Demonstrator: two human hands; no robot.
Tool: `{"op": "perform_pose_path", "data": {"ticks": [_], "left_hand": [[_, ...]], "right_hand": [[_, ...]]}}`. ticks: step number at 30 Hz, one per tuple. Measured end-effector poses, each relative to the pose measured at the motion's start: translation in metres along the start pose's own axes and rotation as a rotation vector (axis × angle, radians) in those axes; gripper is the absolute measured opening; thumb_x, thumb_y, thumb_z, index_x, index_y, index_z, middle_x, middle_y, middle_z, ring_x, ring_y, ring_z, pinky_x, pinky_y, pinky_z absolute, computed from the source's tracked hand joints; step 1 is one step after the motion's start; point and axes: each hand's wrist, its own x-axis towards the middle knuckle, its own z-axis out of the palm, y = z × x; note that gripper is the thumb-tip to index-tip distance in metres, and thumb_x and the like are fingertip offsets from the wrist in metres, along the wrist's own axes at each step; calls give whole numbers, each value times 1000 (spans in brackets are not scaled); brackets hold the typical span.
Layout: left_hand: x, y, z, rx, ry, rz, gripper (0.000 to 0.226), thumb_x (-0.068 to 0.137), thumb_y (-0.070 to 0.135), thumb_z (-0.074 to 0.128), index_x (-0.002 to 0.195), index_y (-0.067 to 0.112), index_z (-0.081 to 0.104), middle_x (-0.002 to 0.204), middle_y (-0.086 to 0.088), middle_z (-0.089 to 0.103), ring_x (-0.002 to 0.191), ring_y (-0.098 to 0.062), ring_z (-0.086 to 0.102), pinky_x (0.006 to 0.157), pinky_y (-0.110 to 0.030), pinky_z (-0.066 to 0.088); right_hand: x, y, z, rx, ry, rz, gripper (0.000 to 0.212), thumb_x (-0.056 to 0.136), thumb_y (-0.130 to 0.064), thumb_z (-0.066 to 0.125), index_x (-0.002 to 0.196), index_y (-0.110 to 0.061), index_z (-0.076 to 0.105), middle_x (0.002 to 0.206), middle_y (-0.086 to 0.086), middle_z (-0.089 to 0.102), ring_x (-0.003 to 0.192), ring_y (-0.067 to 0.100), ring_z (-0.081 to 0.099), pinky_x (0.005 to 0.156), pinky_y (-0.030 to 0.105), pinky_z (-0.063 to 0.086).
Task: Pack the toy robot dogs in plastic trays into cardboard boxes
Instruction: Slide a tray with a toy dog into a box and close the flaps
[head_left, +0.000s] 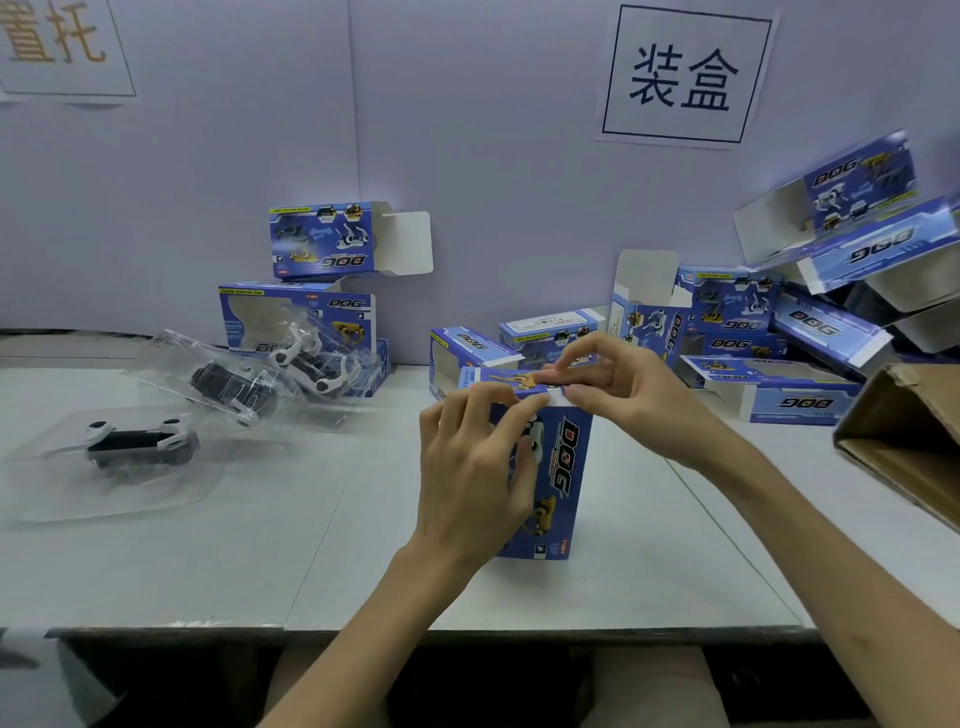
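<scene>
A blue "DOG" cardboard box (563, 478) stands on end in the middle of the white table. My left hand (475, 467) grips its left side with the thumb across the front face. My right hand (608, 387) pinches the top flap at the box's upper edge. Left of the box, a black-and-white toy robot dog in a clear plastic tray (137, 447) lies flat. Two more toy dogs in trays (270, 376) lean together behind it. What is inside the held box is hidden.
Blue boxes with open flaps are stacked at the back left (322, 244) and piled at the back right (779, 332). A brown corrugated carton (904, 436) lies open at the right edge. The table's front edge (363, 631) runs near my forearms.
</scene>
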Motion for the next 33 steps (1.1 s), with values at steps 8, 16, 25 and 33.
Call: {"op": "perform_pose_path", "data": {"ticks": [8, 16, 25, 33], "left_hand": [[0, 7, 5, -115, -19, -103, 37, 79, 21, 65, 115, 22, 67, 117, 3, 53, 116, -22, 46, 96, -42, 37], [-2, 7, 5, -162, -24, -130, 34, 81, 21, 66, 115, 21, 68, 117, -1, 56, 116, -22, 45, 96, -43, 39], [4, 9, 10, -164, 21, -144, 24, 82, 19, 68, 105, 20, 70, 108, 0, 57, 107, -23, 55, 96, -41, 37], [9, -27, -5, -386, 26, -217, 11, 88, 17, 70, 99, 15, 73, 106, 5, 65, 104, -15, 60, 89, -37, 48]], "right_hand": [[-4, 6, 12, -60, 219, -71, 7, 89, -3, 70, 95, -6, 71, 105, 3, 76, 101, 9, 72, 88, 30, 59], [-13, 5, 21, -101, 246, -85, 9, 92, -7, 67, 91, -15, 70, 107, -5, 74, 107, 1, 68, 97, 27, 54], [-21, 11, 20, -132, 191, -83, 11, 91, -10, 70, 93, -21, 68, 117, -13, 72, 116, 0, 62, 103, 26, 44], [-22, 18, 27, -70, 250, -101, 22, 91, -7, 69, 92, -29, 66, 118, -13, 71, 117, 1, 61, 92, 18, 50]]}}
